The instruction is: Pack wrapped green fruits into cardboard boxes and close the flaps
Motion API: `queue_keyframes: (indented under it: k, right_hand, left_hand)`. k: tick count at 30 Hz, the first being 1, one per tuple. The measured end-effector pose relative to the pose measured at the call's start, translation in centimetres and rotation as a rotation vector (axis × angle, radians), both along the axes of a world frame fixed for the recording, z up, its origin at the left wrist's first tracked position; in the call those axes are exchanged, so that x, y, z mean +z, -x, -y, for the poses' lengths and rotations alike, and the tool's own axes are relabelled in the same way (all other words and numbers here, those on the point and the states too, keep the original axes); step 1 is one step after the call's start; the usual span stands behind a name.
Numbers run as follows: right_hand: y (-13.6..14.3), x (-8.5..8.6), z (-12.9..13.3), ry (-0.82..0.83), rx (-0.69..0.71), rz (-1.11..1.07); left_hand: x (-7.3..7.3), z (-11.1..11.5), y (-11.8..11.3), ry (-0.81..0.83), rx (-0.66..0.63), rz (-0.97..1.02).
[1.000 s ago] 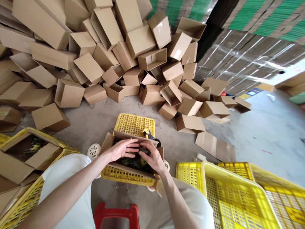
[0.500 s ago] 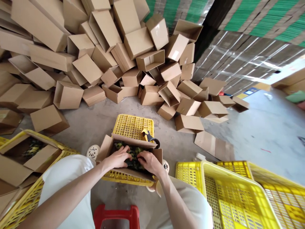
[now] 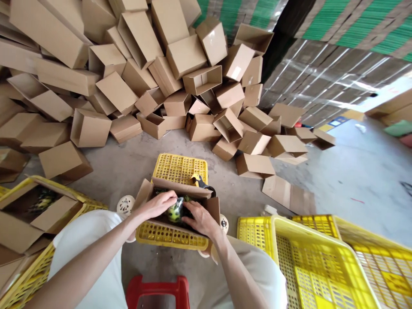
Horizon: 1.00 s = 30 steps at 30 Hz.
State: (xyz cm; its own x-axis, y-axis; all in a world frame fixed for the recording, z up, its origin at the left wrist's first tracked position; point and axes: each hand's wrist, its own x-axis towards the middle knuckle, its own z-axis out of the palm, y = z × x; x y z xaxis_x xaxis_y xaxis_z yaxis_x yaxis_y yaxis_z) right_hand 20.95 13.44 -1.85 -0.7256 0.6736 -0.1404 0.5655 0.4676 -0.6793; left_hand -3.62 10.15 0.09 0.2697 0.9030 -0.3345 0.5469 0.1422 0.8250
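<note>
An open cardboard box [image 3: 215, 210] rests on an upturned yellow plastic crate [image 3: 180, 167] between my knees. Inside it lie dark and green packets, mostly hidden by my hands. My left hand [image 3: 159, 204] pinches the top of a clear plastic packet [image 3: 175, 211] with a green, dark-patterned thing in it, raised towards the box's opening. At the packet's right side is my right hand [image 3: 201, 218], thumb and fingers apart, reaching over the box's contents; whether it touches the packet I cannot tell. A yellow and black tape dispenser [image 3: 199, 180] lies on the crate behind the box.
A large heap of cardboard boxes [image 3: 186, 56] spreads across the floor ahead. Yellow crates [image 3: 275, 240] stand at right. At left, another crate [image 3: 41, 274] bears an open box [image 3: 59, 212] with similar packets. A red stool [image 3: 157, 285] is below me.
My left hand has come up slightly out of the box with a packet that now shows between my hands. My right hand has opened a little and stays over the box.
</note>
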Motion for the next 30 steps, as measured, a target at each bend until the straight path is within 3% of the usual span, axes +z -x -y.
queue_keyframes:
  k: [4,7,10,13,16,19,26,30]
  right_hand:
    - [0.4,1.5,0.0,0.181,-0.018,-0.18]
    - [0.6,2.8,-0.2,0.368,-0.078,-0.26]
    - [0.3,3.4,-0.5,0.379,-0.193,-0.285]
    - [-0.3,3.2,-1.0,0.231,-0.317,-0.243]
    - [-0.9,2.5,-1.3,0.003,-0.363,-0.21]
    - [-1.1,1.5,-1.2,-0.117,-0.299,-0.188]
    - [-1.4,0.9,-1.0,-0.095,-0.263,-0.065]
    - [-1.3,1.1,-1.0,-0.135,-0.221,-0.101]
  left_hand:
    - [1.1,-0.4,-0.2,0.101,0.207,0.216]
    - [0.6,-0.6,-0.8,0.205,0.296,0.411]
    - [-0.1,-1.1,-0.6,0.22,0.308,0.555]
    - [-0.7,-1.4,0.2,0.071,0.187,0.285]
    - [-1.6,-1.0,0.5,-0.063,-0.138,-0.137]
    - [-2.6,0.0,0.1,-0.084,-0.396,-0.3]
    - [-4.3,1.0,-1.0,-0.093,-0.548,-0.185]
    - [-4.8,0.5,-1.0,-0.101,-0.434,-0.298]
